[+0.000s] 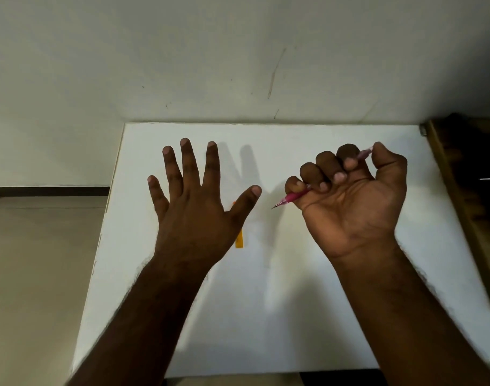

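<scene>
Fingers (326, 165) of the right hand (349, 201) curl tight round a pink pen (289, 196), palm turned up twd the camera. The pen tip pokes out left past the little finger; its far end shows btwn index finger & thumb. This hand hangs over the right half of a white table (293, 302), bare forearm running back to near right. Fingers (188, 160) of the left hand (193, 207) are straight & spread wide, holding nothing, back of hand up, forearm from near left. A small orange strip (239, 239) lies on the table, partly hidden by the thumb base.
</scene>
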`<state>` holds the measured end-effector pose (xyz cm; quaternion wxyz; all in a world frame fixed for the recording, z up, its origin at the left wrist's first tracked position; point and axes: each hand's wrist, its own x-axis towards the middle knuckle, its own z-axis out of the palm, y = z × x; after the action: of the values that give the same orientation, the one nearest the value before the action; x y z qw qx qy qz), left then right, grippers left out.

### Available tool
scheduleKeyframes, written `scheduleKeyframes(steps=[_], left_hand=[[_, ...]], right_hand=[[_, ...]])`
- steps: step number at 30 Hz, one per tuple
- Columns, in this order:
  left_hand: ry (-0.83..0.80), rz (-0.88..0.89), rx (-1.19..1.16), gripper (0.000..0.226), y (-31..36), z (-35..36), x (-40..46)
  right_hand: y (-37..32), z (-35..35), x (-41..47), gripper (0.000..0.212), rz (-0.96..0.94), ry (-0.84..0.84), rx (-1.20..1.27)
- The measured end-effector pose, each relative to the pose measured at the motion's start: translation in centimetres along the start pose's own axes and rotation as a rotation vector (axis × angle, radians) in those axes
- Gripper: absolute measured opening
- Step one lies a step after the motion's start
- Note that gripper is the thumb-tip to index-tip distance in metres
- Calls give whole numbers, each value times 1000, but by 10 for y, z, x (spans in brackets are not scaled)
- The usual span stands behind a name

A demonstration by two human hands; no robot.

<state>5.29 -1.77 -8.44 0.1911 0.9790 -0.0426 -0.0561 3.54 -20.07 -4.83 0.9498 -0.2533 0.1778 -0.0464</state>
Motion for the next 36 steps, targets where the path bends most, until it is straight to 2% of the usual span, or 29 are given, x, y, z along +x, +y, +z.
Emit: scheduleKeyframes(steps=[9, 21, 25, 36], left_hand=[[8, 1, 6, 96, -1, 2, 1], [-4, 1, -4, 96, -2, 2, 2], [-6, -1, 0, 96, -3, 2, 1], [-5, -1, -4, 96, -2, 2, 1]], right_hand=[[-1, -2, 1, 42, 16, -11, 35], [-1, -3, 5, 36, -21, 34, 28], [-1, -4, 5, 42, -12, 26, 38], [-2, -6, 6, 34, -4, 51, 9]])
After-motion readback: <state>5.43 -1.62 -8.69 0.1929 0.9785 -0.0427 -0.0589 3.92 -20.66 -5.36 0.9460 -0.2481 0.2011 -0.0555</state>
